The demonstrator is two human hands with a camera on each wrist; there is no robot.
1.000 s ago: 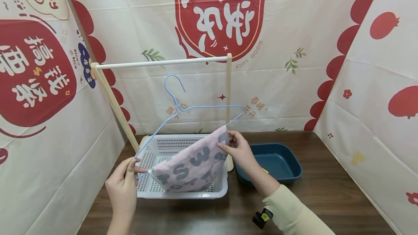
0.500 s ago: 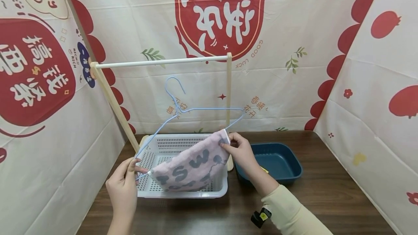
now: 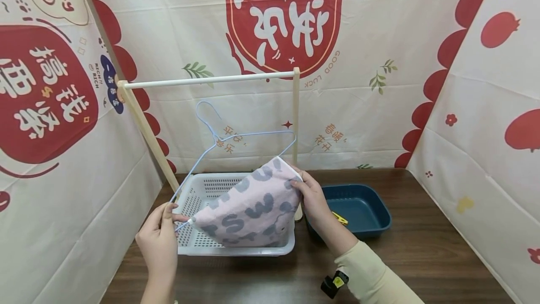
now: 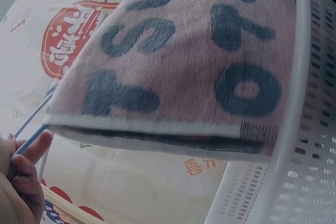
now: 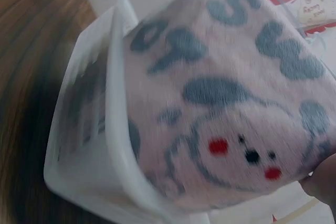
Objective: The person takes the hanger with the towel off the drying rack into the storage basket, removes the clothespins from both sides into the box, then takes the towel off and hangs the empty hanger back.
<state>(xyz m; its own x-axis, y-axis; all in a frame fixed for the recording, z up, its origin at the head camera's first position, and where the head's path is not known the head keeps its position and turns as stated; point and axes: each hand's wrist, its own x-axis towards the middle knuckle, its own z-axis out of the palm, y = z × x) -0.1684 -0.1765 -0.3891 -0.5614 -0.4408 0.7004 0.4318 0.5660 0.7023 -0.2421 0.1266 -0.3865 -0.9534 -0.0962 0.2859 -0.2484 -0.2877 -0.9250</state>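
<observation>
A pink towel (image 3: 253, 210) with grey letters hangs folded over the lower bar of a light-blue wire hanger (image 3: 202, 155). My left hand (image 3: 159, 236) pinches the hanger's lower left corner, just beside the towel's white-trimmed edge. At the towel's upper right edge, my right hand (image 3: 314, 196) grips the cloth between thumb and fingers. In the right wrist view the towel (image 5: 226, 103) shows a cartoon face with red cheeks. Its lower part dips inside a white perforated basket (image 3: 236, 251). The hanger's hook points up, below the rack's bar.
Behind the basket stands a wooden rack with a white bar (image 3: 211, 79). To the right sits a dark blue tray (image 3: 358, 233) holding a yellow object (image 3: 340, 218), perhaps a clip. Printed cloth walls (image 3: 358, 121) enclose the brown table (image 3: 405, 257).
The hanger's hook and right end have swung left. My right hand has drawn the towel's right part up and spread it wider; my left hand stays in place.
</observation>
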